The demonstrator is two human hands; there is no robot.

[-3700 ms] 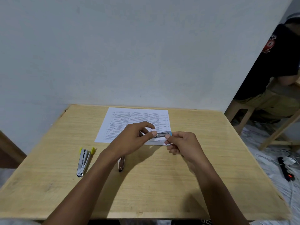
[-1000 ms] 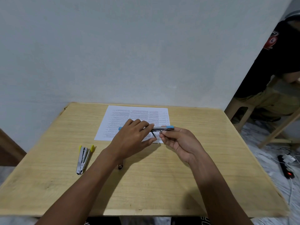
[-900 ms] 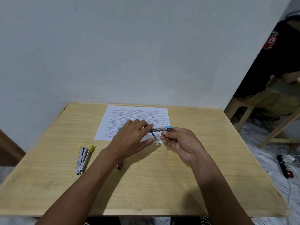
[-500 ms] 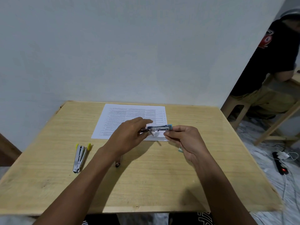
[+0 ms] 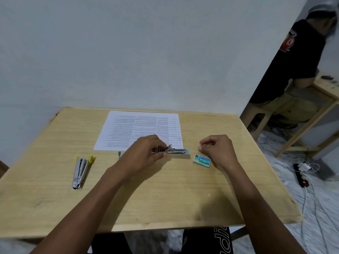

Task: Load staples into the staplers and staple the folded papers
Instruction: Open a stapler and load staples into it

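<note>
- Staplers, paper and staples all lie on the wooden worktop (image 5: 165, 198), the largest thing here.
- The printed sheet (image 5: 141, 129) lies flat at the far side. It does not look folded, so I judge that the stapling step is not yet begun.
- The left hand (image 5: 141, 156) holds the blue stapler (image 5: 177, 151) at its rear end, with the fingers curled around the opened metal parts, just at the near edge of the sheet.
- The right hand (image 5: 218, 151) hovers apart from this stapler, with the fingers curled and the thumb against the forefinger. I cannot tell if a strip of staples is pinched there.
- The yellow stapler (image 5: 80, 171) lies opened at the left, well apart and untouched.
- The blue stapler points to the right, and its blue tip is near the box.
- The box of staples (image 5: 201, 160) lies between the two hands, just beside that tip.
- Possible trouble: a staple strip is thin and breaks easily. If it enters the channel tilted, it may snap or jam. If the left fingers loosen, the sprung part may close too early.
</note>
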